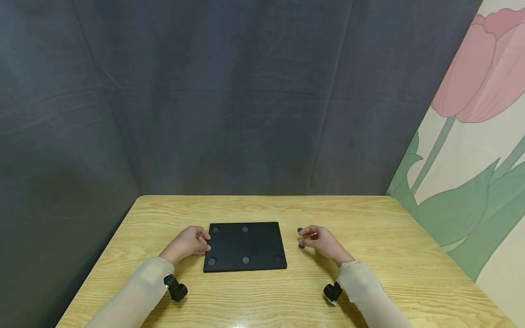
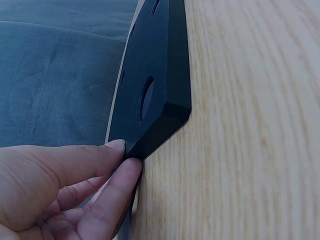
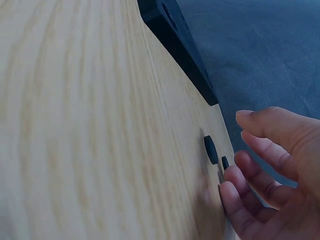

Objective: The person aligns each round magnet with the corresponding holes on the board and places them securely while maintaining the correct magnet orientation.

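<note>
A flat black board with several round recesses lies on the table. At its left edge is my left hand; thumb and a finger pinch the board's side near a corner, as the left wrist view shows. Past the board's right side hovers my right hand, fingers loosely bent and thumb apart, holding nothing. Close by its fingertips are two small dark discs: a nearer disc on the wood and a farther disc, partly behind the fingers.
The light wooden table ends at a dark grey curtain behind and to the left. On the right stands a wall painted with tulips. Small black cameras sit on both wrists.
</note>
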`<state>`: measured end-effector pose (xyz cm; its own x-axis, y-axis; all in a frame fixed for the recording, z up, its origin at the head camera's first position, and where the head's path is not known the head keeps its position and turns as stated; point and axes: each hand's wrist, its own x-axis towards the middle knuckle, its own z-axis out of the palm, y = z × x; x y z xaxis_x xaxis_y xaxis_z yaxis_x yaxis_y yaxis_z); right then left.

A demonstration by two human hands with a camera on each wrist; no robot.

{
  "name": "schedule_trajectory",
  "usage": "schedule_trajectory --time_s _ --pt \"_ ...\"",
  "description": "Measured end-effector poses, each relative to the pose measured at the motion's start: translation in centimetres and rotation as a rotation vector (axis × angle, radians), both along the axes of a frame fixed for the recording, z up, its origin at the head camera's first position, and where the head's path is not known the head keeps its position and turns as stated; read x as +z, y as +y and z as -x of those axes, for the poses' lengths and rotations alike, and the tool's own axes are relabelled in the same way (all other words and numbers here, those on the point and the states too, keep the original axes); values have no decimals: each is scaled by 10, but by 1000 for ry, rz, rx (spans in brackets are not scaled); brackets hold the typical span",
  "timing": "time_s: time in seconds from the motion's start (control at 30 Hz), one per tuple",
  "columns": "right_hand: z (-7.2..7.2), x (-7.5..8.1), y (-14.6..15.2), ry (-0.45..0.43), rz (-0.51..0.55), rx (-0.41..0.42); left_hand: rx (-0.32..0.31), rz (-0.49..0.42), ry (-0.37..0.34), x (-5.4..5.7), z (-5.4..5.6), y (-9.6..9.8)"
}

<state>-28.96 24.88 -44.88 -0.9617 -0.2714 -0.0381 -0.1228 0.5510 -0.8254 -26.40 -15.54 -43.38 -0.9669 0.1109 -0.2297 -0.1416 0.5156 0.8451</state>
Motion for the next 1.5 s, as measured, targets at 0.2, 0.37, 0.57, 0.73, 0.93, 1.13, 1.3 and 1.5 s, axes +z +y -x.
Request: schedule_trajectory --time_s 0.2,0.37,0.57,0.73,0.93,1.13,1.3,1.5 --pt "1 -3 0 -23 -6 -16 3 0 -2 -2 0 -1" --pt "2 -5 0 -36 -15 -15 -2 -1 4 -1 1 -1" --pt "3 -6 1 -46 -17 10 -5 -11 5 -2 1 -2" --pt "4 -4 2 -75 -5 35 -6 -12 3 -2 1 -3" --pt "5 -4 3 -101 25 54 0 -7 0 -3 4 -3" --pt "5 -4 4 -125 35 48 -4 -3 -3 -3 3 -2" --pt "7 -6 6 -125 25 54 -8 -7 3 -3 2 -2" --pt "9 -7 8 -106 12 82 -3 -2 0 -2 1 -1"
